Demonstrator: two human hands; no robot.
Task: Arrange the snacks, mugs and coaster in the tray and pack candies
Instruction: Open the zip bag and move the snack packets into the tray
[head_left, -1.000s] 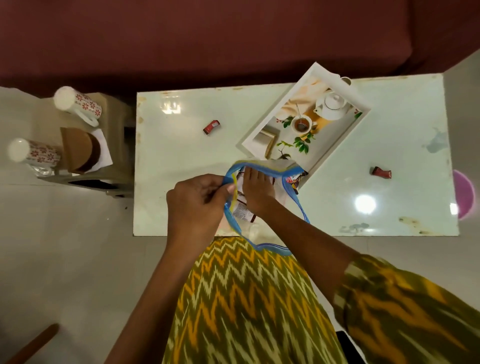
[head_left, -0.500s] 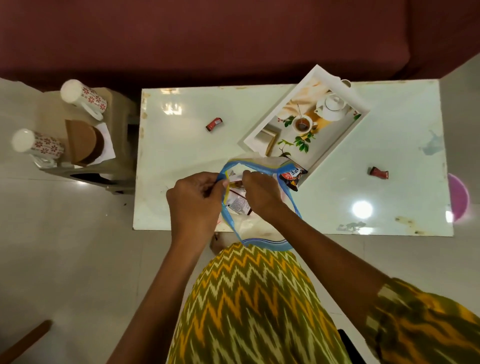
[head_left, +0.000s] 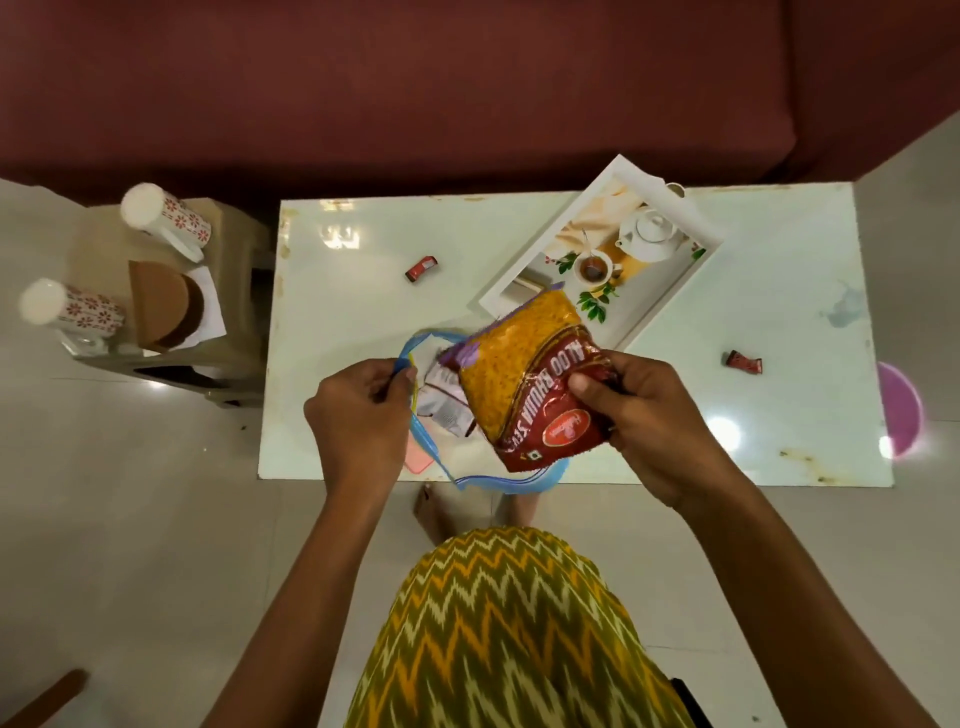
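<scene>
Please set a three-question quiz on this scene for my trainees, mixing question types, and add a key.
1. True or false: both mugs stand in the tray.
2. Which hand grips the snack packet? A left hand, B right hand, C both.
3. How many wrapped candies lie loose on the table?
Key: 1 false, they are on the stool. 2 B; the left hand holds the zip bag. 3 two.

A glossy white bench (head_left: 363, 322) with chipped, stained edges stands before a maroon sofa (head_left: 415, 78) on a pale tiled floor (head_left: 130, 519), a beige plastic stool (head_left: 104, 254) just beside its left end and a pink round thing (head_left: 904, 405) at its right end.
</scene>
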